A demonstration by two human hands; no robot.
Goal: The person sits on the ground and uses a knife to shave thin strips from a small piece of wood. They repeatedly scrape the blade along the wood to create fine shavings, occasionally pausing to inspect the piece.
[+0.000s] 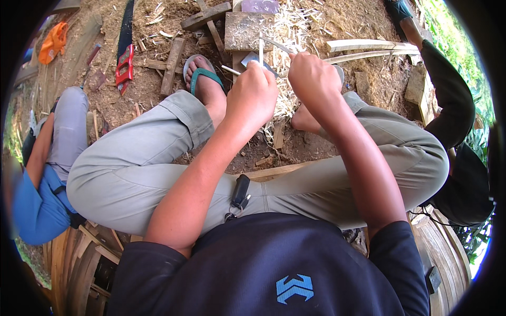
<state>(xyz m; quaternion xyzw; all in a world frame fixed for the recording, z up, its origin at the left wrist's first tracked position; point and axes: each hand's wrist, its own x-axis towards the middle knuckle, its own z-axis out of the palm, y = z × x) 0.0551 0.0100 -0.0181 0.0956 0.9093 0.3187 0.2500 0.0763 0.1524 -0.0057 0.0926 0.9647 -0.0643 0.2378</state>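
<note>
My left hand point(252, 92) is closed around a thin pale wooden stick point(261, 48), which points up and away over a wooden block point(245, 32). Closed too, my right hand point(313, 76) grips what looks like a knife point(278, 44); its handle is hidden in the fist. The narrow blade slants left, its tip close to the stick's upper end; I cannot tell whether they touch. Another short pale stick point(230, 70) shows just left of my left hand. A flat grey piece point(268, 67) lies partly hidden between my hands.
Wood shavings point(295, 31) cover the ground. A red-handled saw point(125, 66) and an orange cloth-like item point(54, 42) lie left. Long pale strips point(369, 45) extend right. A person in blue point(39, 205) sits left, another in black point(453, 110) right. Planks point(443, 247) lie behind.
</note>
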